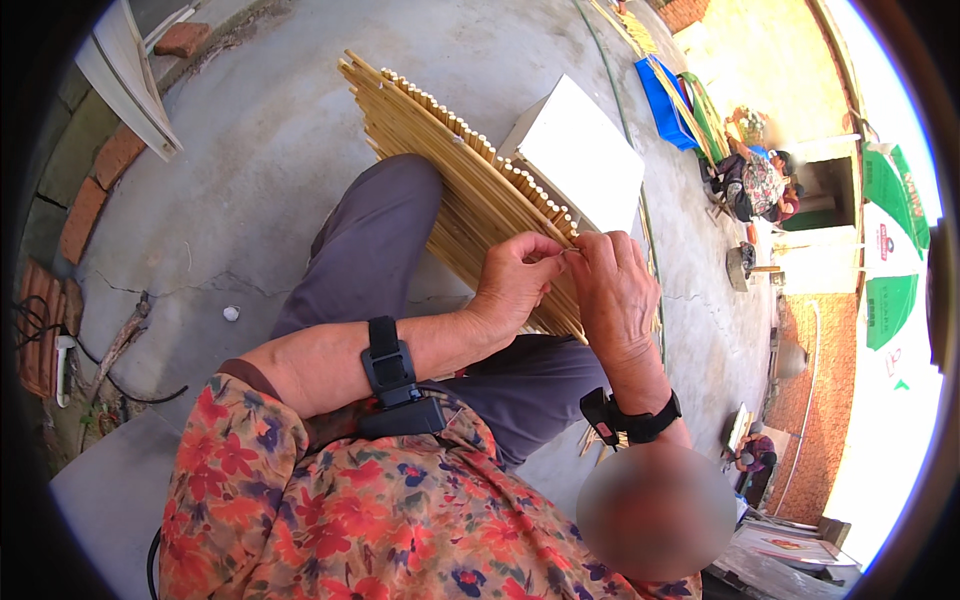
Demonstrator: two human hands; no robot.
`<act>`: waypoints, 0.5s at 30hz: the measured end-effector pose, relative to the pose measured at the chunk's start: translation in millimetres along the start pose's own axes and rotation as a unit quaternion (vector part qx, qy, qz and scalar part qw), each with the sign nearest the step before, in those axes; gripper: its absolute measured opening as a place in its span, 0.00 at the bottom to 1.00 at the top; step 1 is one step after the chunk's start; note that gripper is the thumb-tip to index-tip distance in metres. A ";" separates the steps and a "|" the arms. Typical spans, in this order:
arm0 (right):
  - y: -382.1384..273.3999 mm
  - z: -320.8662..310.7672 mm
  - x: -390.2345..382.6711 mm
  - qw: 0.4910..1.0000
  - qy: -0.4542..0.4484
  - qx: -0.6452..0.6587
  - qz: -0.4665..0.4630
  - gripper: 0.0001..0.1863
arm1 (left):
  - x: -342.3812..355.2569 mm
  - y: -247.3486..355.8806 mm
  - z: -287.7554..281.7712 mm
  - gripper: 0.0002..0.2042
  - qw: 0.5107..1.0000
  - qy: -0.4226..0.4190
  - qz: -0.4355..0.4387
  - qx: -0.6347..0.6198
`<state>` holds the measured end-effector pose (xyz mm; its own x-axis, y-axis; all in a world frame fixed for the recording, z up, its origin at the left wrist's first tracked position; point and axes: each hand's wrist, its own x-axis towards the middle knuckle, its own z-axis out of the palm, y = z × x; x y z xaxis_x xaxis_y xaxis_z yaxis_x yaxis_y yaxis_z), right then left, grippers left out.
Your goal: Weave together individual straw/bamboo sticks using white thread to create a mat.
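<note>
Across my lap lies a slanting mat of straw-coloured stalks [450, 170], set side by side, with their pale cut ends in a row along one edge. Both hands meet at the mat's near right corner. My left hand [512, 282] pinches thumb and forefinger together there. Touching those fingertips, my right hand [615, 292] is also closed in a pinch. What the fingers hold is thin and too small to make out. A black strap with a small device circles each wrist.
A white box [585, 150] stands just beyond the mat on the concrete floor [240, 130]. Bricks [118, 155] and a dry branch [118, 350] lie at the left. Far right are a blue crate [665, 105], seated people [755, 185] and a green-and-white umbrella [892, 240].
</note>
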<state>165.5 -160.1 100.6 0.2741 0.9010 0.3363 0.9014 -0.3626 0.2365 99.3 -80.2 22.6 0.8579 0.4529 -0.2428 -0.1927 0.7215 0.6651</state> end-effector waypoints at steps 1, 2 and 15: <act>-0.2 1.8 -0.9 0.999 0.031 0.017 0.024 0.07 | 0.6 -1.3 -0.8 0.03 1.000 0.000 0.001 -0.001; 0.7 3.8 -2.7 0.999 0.031 0.016 0.023 0.07 | 0.6 -2.6 -2.2 0.03 1.000 -0.007 -0.001 -0.018; 6.7 12.1 -8.5 0.995 0.079 0.062 0.027 0.06 | 1.1 -6.5 -3.1 0.04 0.998 -0.022 -0.016 -0.048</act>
<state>173.3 -167.3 88.3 0.2757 0.8290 0.4865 0.9240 -0.3680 0.1035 100.0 -82.8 15.8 0.8842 0.4064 -0.2301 -0.2076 0.7834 0.5858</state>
